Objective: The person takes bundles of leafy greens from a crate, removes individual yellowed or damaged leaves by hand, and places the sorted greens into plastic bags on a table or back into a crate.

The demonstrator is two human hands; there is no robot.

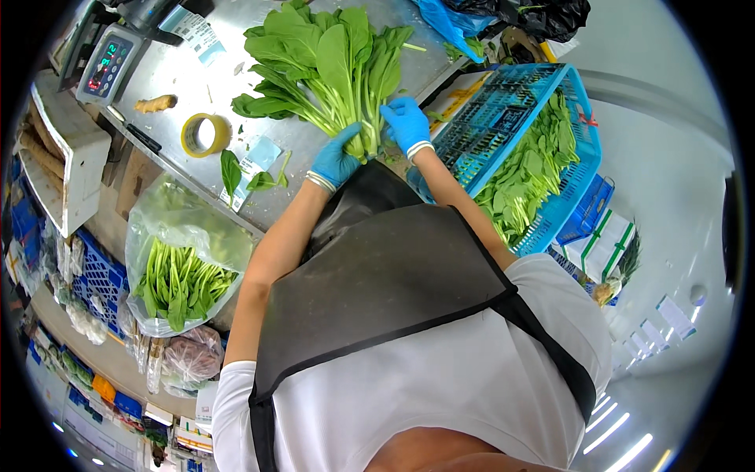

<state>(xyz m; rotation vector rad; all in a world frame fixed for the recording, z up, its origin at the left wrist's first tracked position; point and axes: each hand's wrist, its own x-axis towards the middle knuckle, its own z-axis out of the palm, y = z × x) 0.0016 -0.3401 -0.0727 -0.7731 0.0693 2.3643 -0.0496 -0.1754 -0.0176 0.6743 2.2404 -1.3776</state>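
A large bunch of leafy greens [334, 67] rests on the metal table [275, 204], leaves fanned away from me and pale stems toward me. My left hand [336, 157], in a blue glove, is closed around the stem ends at their left side. On the right side of the stems, my gloved right hand [406, 126] has its fingers bent together in a pinch against the bunch. The exact stem or leaf between those fingertips is hard to see. Loose leaves [230, 171] and a paper label [259, 157] lie left of my left hand.
A yellow tape roll [189, 135], a ginger-like root [156, 104] and a digital scale [108, 64] stand at left. Below them sits a clear bag of greens [185, 283]. A blue crate of greens [586, 141] leans at right. Blue plastic [444, 27] hangs at the table's far edge.
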